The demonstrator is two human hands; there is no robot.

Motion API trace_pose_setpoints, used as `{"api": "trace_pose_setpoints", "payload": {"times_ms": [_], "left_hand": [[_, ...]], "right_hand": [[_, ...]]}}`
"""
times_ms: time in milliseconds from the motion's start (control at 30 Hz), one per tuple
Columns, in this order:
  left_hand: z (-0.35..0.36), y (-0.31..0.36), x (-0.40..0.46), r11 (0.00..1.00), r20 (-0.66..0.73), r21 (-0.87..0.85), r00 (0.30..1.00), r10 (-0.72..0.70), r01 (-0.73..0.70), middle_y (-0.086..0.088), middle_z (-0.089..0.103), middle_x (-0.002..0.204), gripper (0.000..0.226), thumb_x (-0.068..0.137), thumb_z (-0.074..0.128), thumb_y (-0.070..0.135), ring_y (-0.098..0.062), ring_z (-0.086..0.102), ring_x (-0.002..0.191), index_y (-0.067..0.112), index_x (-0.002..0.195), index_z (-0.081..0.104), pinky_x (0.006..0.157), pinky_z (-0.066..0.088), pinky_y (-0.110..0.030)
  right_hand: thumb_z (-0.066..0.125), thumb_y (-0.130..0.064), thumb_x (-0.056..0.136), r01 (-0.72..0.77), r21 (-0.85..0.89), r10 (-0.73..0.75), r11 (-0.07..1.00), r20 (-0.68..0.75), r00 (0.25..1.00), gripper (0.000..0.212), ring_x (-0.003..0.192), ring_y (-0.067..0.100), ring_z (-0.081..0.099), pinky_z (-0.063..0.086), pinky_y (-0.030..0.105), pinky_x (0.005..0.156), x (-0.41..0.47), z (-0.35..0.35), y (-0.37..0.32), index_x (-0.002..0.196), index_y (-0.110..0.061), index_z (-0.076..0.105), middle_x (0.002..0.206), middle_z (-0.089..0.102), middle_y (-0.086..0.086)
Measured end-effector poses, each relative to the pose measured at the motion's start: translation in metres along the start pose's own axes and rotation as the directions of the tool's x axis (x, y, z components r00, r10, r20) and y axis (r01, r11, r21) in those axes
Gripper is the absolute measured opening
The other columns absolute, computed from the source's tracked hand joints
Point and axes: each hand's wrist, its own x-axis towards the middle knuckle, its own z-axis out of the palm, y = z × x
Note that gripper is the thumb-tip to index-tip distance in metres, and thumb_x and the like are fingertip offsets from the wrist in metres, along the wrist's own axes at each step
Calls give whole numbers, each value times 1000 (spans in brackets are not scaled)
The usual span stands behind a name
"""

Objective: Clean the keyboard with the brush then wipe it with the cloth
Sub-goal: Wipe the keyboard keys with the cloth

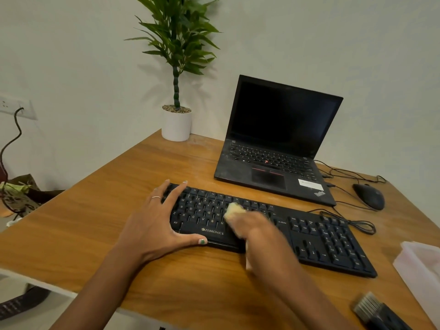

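Observation:
A black keyboard [321, 236] lies across the wooden desk [95, 222]. My left hand [154, 222] rests flat on its left end, fingers spread over the far corner and thumb along the front edge. My right hand [259, 236], blurred by motion, holds a pale yellow cloth [234, 210] down on the keys around the keyboard's middle. The brush [378, 310], with grey bristles and a dark handle, lies on the desk at the bottom right, apart from both hands.
An open black laptop [276, 148] stands behind the keyboard. A black mouse [369, 195] and cables sit to the right. A potted plant [177, 125] is at the back corner. A translucent plastic box [421, 265] is at the right edge.

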Motion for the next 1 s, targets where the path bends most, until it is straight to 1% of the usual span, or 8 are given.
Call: {"api": "trace_pose_setpoints", "payload": {"times_ms": [133,300,367,467,633,800,933,1000], "left_hand": [[0,-1,-2,1000,5,-5,1000,3,-3,10,-1,161,128,38,37,105,-18,21,144,52,147,-4,108,36,-41],[-1,-3,-1,1000,1,-24,1000,18,-18,13,1,161,126,40,40,104,-14,22,143,52,147,-2,108,37,-40],[-1,-2,-1,999,-1,-34,1000,27,-27,14,3,161,124,42,42,103,-13,22,143,52,147,-1,108,36,-39],[-1,1,-2,999,1,-35,999,35,-35,16,5,160,122,44,42,102,-10,20,144,52,147,-2,107,37,-38],[-1,2,-2,997,-16,-59,999,51,-52,18,9,158,121,45,42,101,-8,18,143,52,147,-1,107,36,-36],[0,2,-3,996,-24,-71,999,46,-47,18,10,159,122,45,44,100,-8,18,144,52,148,0,110,34,-37],[0,1,-2,996,-27,-73,998,53,-55,18,11,159,122,45,45,100,-9,22,142,52,147,0,110,34,-36],[0,1,-1,995,-27,-79,998,58,-60,17,11,159,121,45,46,100,-10,26,141,53,146,0,110,34,-36]], "right_hand": [[51,-10,90,-180,-103,168,978,-109,980,37,119,14,43,37,26,99,15,-5,21,126,-18,48,132,49,-3],[44,-5,92,103,-24,-103,994,5,995,53,132,6,26,17,23,110,1,11,-4,139,-30,36,143,36,-14],[50,-9,90,3,-64,-7,998,-60,998,51,127,6,35,25,18,104,8,4,12,136,-29,40,139,43,-12],[54,-12,90,-167,-165,149,972,-117,982,47,127,14,37,32,26,104,17,-9,27,134,-22,44,140,44,-3],[45,-3,91,41,-24,-41,999,18,999,48,128,10,34,26,22,107,8,1,-5,134,-25,45,137,46,-8],[51,-3,87,-174,-190,156,966,-107,982,39,115,14,45,41,24,92,21,-8,28,122,-20,53,126,53,-4],[46,-3,91,25,-62,-24,998,21,999,48,131,9,32,20,21,110,13,2,6,135,-23,45,141,42,-8],[45,-2,91,78,-18,-77,997,38,996,52,133,6,29,15,19,111,10,2,5,137,-26,41,143,39,-12]]}}
